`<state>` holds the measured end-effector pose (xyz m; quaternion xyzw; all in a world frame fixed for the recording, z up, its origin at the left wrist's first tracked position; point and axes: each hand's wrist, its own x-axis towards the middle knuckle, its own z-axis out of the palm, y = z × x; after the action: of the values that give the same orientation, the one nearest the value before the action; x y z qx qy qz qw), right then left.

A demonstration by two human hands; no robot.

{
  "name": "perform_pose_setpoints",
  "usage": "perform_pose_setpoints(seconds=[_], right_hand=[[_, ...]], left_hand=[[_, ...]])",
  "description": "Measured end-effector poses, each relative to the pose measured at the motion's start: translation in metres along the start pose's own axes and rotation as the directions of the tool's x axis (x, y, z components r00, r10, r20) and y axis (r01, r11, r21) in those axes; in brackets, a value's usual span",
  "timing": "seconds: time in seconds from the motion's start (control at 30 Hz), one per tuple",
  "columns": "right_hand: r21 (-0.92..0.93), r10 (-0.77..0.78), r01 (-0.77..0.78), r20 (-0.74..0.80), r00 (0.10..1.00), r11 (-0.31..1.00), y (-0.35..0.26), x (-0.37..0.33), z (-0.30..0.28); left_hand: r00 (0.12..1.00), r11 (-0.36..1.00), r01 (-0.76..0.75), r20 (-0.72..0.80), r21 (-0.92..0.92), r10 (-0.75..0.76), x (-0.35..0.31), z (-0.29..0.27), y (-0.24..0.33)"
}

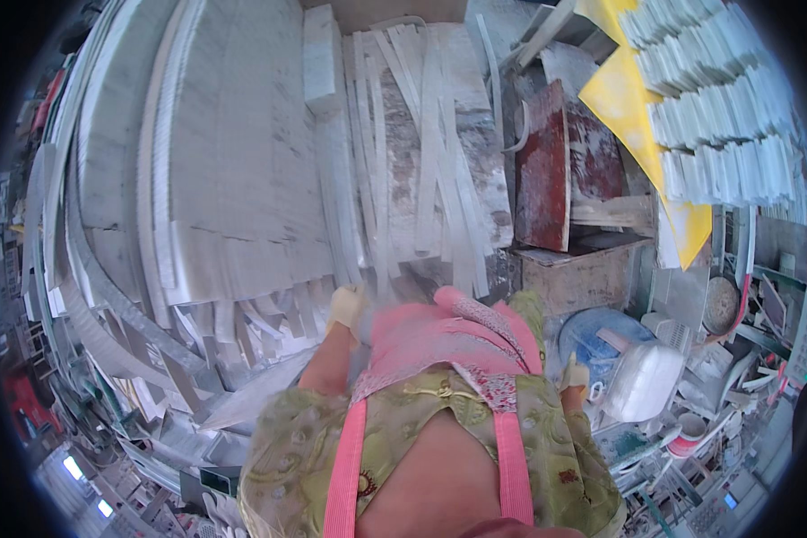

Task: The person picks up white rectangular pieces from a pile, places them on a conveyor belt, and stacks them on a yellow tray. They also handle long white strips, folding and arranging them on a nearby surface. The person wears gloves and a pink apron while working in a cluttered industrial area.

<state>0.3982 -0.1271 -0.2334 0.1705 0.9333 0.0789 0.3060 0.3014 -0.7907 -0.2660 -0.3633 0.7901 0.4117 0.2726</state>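
item: left hand (345,307) in a pale yellow work glove, raised at the near edge of a scatter of long thin white stone strips (421,152). it seems to touch the strips' lower ends; whether the fingers are closed on one cannot be told, the glove being blurred and half hidden behind the pink sleeve.

item: right hand (574,372), same pale glove, low beside a white plastic jug (646,381); just near it, contact not clear, grip not readable either.

step in hand, as judged: sorting or lifting a strip from the pile. the next move would call for a firm pinch along a strip's narrow edge and a level lift, since such slender pieces look brittle.

item: large grey-white marble slabs (215,152), flat, dusty, with sawn, stepped edges, left of the strips.

item: dark red speckled stone slab (542,170), leaning upright, right of the strips.

item: yellow sheet (623,99) under rows of small pale cut tiles (722,117), ribbed and stacked.

item: round blue basin (592,332), chalky with dust, just beside the jug.
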Motion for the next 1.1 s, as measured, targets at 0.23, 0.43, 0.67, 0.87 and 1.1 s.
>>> perform_pose_setpoints(seconds=[0.23,0.43,0.67,0.87,1.1], right_hand=[[-0.256,-0.179,0.180,0.027,0.984,0.950,0.119,-0.012,0.109],[0.569,0.066,-0.213,0.268,0.961,0.794,0.106,0.154,0.053],[0.984,0.091,-0.091,0.106,0.990,-0.155,0.185,0.158,-0.144],[0.990,0.210,-0.075,0.099,0.973,-0.117,0.260,0.181,-0.138],[1.000,0.463,-0.025,0.028,0.886,-0.014,0.358,0.191,-0.139]], left_hand=[[0.972,0.956,-0.229,0.094,0.183,0.214,-0.008,0.059,0.100],[0.909,0.976,-0.214,0.355,-0.046,0.216,-0.037,0.209,0.206],[0.478,0.764,-0.639,0.732,-0.089,0.485,-0.211,0.403,0.425],[0.226,0.456,-0.878,0.716,-0.144,0.660,-0.305,0.447,0.570],[0.068,0.309,-0.909,0.633,-0.279,0.771,-0.328,0.451,0.630]])
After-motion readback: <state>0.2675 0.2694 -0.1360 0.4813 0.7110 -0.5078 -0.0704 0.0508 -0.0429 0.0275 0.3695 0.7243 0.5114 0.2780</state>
